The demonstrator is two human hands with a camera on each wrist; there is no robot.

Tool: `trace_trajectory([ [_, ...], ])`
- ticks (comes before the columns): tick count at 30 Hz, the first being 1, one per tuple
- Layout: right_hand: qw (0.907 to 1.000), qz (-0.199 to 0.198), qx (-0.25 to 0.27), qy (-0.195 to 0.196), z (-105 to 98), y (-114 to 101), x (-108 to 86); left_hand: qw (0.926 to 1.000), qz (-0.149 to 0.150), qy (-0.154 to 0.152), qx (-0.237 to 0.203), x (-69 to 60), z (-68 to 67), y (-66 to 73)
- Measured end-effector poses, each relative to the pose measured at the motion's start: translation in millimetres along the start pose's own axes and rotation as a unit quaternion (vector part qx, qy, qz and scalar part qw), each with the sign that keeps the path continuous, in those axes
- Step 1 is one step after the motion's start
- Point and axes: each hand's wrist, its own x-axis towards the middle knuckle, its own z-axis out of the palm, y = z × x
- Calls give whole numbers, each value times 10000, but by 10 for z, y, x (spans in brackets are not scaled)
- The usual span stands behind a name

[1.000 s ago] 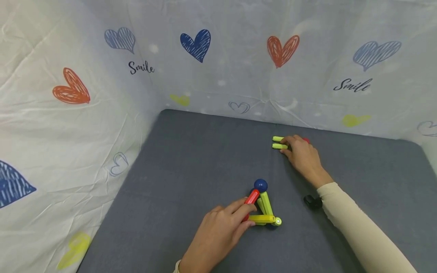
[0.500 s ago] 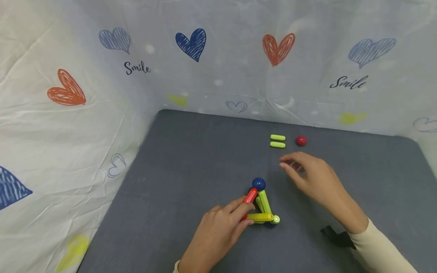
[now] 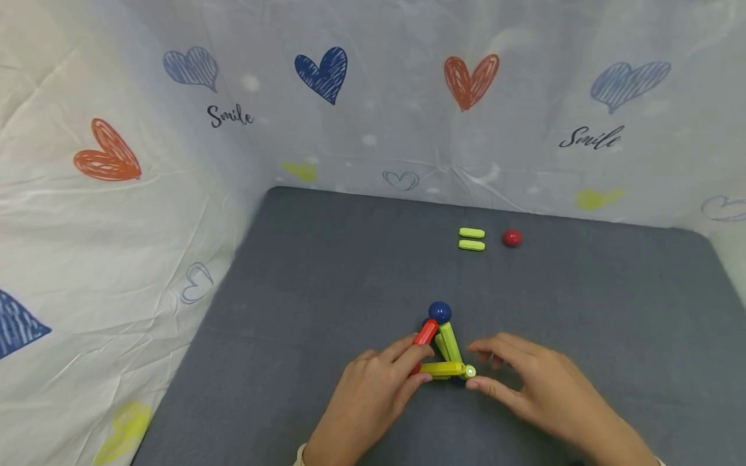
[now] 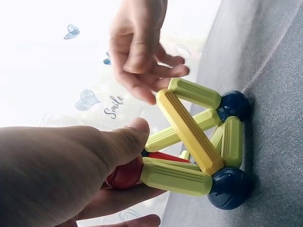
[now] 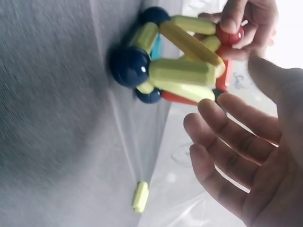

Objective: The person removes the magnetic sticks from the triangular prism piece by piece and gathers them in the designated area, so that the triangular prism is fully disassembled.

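Observation:
A structure of green sticks (image 4: 177, 177), a yellow stick (image 4: 190, 132), a red stick (image 3: 427, 331) and dark blue balls (image 4: 230, 187) stands on the grey surface. My left hand (image 3: 368, 395) pinches the red ball (image 4: 125, 174) at its upper left corner. My right hand (image 3: 542, 388) is just right of it, thumb and fingers apart with nothing between them. In the right wrist view, the fingers (image 5: 232, 137) are near the free end of an upright green stick (image 5: 182, 72); contact cannot be told.
Farther back on the grey surface (image 3: 326, 259) lie two short green sticks (image 3: 471, 232) and a loose red ball (image 3: 512, 238). A white cloth (image 3: 384, 116) printed with hearts rises behind and at the left.
My right hand has come from the two green sticks at the back to the structure's right side, bringing nothing visible. My left hand keeps its grip on the red ball.

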Motion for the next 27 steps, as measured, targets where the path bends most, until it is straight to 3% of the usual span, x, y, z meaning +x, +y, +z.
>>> trace_trajectory([
  [7,10000,-96,22,-9,164,-24,-65,10000,-41,-51,-35,-6,-5,5],
  [18,9961,767,168,-392,216,-38,-108,9998,-80,-151,-111,-14,-5,2],
  [27,9928,1024,-239,-571,180,71,-154,9999,-49,-60,-74,-16,1,-7],
])
